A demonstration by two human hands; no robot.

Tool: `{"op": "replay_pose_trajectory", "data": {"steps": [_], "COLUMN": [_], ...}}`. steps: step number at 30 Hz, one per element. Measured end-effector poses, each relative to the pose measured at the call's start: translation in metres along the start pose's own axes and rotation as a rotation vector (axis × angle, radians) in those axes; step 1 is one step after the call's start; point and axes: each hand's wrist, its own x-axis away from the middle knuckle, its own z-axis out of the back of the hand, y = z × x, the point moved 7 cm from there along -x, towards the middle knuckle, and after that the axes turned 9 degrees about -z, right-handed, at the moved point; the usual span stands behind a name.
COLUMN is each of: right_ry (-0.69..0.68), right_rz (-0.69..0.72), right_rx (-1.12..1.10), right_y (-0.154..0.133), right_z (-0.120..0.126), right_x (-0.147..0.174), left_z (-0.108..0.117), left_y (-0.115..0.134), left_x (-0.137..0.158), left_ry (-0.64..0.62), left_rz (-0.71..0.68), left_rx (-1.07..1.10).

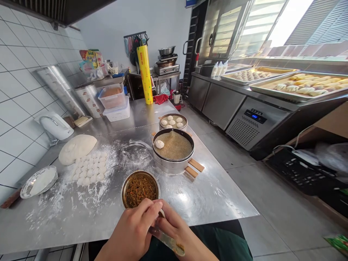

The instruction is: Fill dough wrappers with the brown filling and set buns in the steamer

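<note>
Close together over the table's front edge, my left hand [137, 226] and my right hand [175, 223] have their fingers curled inward. Between the fingertips shows a small pale edge of a dough wrapper [162, 212], mostly hidden by the fingers. A flat filling spatula [167, 240], with filling smeared near its tip, lies across my right hand and points toward my right wrist; its handle is hidden. Just beyond my hands stands a metal bowl [123, 194] of brown chopped filling [140, 190]. Farther on, a round steamer [170, 166] holds one bun [159, 144] on its mesh liner.
Behind it, another steamer [174, 127] contains several buns. Left lie floured dough pieces [91, 168], a large dough lump [77, 148] and a flour bowl [39, 181]. Wooden handles [196, 165] jut from the nearer steamer. A yellow roll [145, 74] stands at the back.
</note>
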Motion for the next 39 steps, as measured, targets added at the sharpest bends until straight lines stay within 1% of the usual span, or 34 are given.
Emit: {"op": "replay_pose_trajectory", "data": {"steps": [3,5,6,9,12,14,16,19,21,23,26,31,33,35,39], "right_ry": [0.012,0.011,0.016,0.037,0.033,0.033,0.022,0.004,0.036,0.057,0.04,0.024,0.013,0.005,0.047], "right_rz": [-0.106,-0.095,-0.077,-0.038,-0.015,0.012,0.03,-0.032,-0.072,-0.052,-0.004,-0.014,-0.012,-0.038,-0.101], "right_rx": [-0.154,-0.166,-0.154,-0.117,-0.109,-0.063,-0.035,-0.121,-0.162,-0.139,-0.11,-0.111,-0.086,-0.133,-0.25], "right_y": [0.006,0.007,0.008,0.008,0.005,0.001,-0.002,0.0,0.003,0.001,-0.001,0.001,0.001,0.003,0.011], "right_z": [0.004,0.005,0.006,0.005,0.001,0.0,-0.002,-0.001,0.003,0.005,0.004,0.0,-0.001,-0.001,0.005], "right_x": [0.0,0.001,0.001,0.002,0.001,0.001,0.001,0.0,0.001,0.002,0.002,0.0,0.0,0.001,0.001], "left_z": [0.004,0.009,0.011,0.014,0.012,0.011,0.01,0.009,0.01,0.012,0.014,0.013,0.012,0.012,0.013], "left_y": [-0.004,-0.006,-0.005,0.0,0.002,0.002,0.003,0.001,-0.001,-0.003,0.002,0.005,0.006,0.007,0.002], "left_x": [-0.001,-0.001,-0.001,-0.003,-0.004,-0.005,-0.005,-0.004,-0.003,-0.003,-0.005,-0.007,-0.007,-0.007,-0.006], "left_ry": [0.023,0.04,0.052,0.074,0.049,0.04,0.038,0.036,0.044,0.063,0.086,0.071,0.072,0.072,0.082], "left_rz": [0.057,0.097,0.095,0.039,0.034,0.043,0.023,0.012,0.039,0.07,0.042,0.041,0.003,-0.034,0.026], "left_rx": [0.036,0.062,0.069,0.071,0.061,0.044,0.017,-0.021,-0.019,0.021,0.073,0.016,-0.007,-0.017,-0.001]}}
